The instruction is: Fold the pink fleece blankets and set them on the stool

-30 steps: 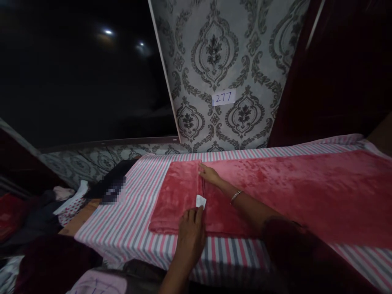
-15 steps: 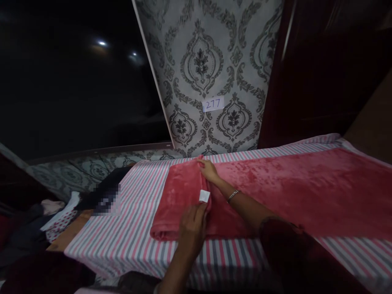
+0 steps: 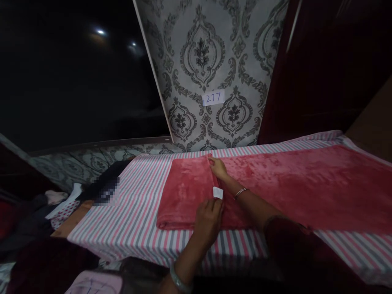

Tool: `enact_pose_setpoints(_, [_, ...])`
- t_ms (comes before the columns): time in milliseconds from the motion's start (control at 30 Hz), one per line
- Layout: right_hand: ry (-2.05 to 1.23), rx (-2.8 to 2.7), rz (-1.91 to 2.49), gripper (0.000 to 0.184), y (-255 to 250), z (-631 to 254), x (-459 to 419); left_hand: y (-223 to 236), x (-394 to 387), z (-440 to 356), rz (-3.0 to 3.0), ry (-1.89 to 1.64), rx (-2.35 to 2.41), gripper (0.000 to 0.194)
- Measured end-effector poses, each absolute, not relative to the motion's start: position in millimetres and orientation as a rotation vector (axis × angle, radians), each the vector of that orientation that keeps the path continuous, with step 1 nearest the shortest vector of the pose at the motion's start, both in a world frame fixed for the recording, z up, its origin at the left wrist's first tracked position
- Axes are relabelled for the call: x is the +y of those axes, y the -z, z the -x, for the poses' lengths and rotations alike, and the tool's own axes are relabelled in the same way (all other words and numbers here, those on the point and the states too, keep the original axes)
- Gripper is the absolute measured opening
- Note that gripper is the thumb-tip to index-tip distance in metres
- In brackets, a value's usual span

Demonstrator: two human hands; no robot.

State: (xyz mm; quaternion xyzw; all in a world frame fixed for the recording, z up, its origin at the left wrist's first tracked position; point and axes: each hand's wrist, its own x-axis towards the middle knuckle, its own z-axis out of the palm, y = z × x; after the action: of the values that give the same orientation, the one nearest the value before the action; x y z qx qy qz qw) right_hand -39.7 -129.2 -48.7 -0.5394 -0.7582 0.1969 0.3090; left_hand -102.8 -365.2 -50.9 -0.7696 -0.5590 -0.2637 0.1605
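A red plush blanket point(image 3: 306, 188) lies lengthwise on a striped cloth, its left end folded over into a flat, layered panel. Near the front of the folded flap's right edge, my left hand point(image 3: 208, 218) is closed on the fabric, just below a white label point(image 3: 217, 192). At the back corner of that same edge, my right hand point(image 3: 218, 168) pinches the blanket between thumb and fingers. Part of the blanket's front edge is hidden behind my left hand and my right sleeve.
Pink, grey and white striped cloth point(image 3: 134, 204) covers the table. Behind it stand a large dark screen point(image 3: 76, 81) and a patterned wall with a paper marked 277 point(image 3: 213, 98). Piled clothes point(image 3: 27, 220) lie at the lower left, and a pink-topped object point(image 3: 94, 282) sits below the table edge.
Both hands have shifted right with the folded edge and its label, making the folded panel wider. The view has tilted slightly downward.
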Motion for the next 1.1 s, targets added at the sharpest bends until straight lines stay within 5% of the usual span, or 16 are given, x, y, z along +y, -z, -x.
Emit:
enact_pose_setpoints(400, [-0.364, -2.240, 1.373, 0.053, 28.6, 37.1, -133.0, 18.9, -363.3, 144.5, 2.236, 0.773, -1.827, 0.032])
enact_pose_setpoints(700, [-0.273, -2.563, 1.341, 0.063, 60.6, 51.7, -144.6, 62.7, -357.1, 130.2, 2.329, 0.390, -2.061, 0.079])
enact_pose_setpoints(967, [-0.294, -2.669, 1.452, 0.063, 44.7, 56.6, -144.7, 53.2, -365.0, 136.2, 2.421, 0.542, -2.099, 0.077])
enact_pose_setpoints(1100, [-0.323, -2.705, 1.379, 0.059, 15.9, 86.2, -144.0, 18.3, -368.1, 159.5, 2.408, 0.600, -2.140, 0.052])
